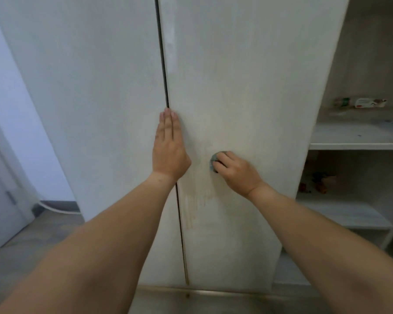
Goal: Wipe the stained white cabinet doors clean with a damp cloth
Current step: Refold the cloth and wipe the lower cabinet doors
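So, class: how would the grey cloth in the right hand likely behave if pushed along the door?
The grey cloth looks bunched under the right hand, so probably soft and floppy. It likely drags rather than rolls across the right cabinet door.

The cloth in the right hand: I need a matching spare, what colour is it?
Grey-blue; the cloth shows only in the head view, mostly hidden under the right hand.

Both bare forearms reach forward. Left hand (pixel 169 150) lies flat, fingers straight and together, pointing up. Right hand (pixel 235 171) sits lower, knuckles up, fingers curled tight around a small wad.
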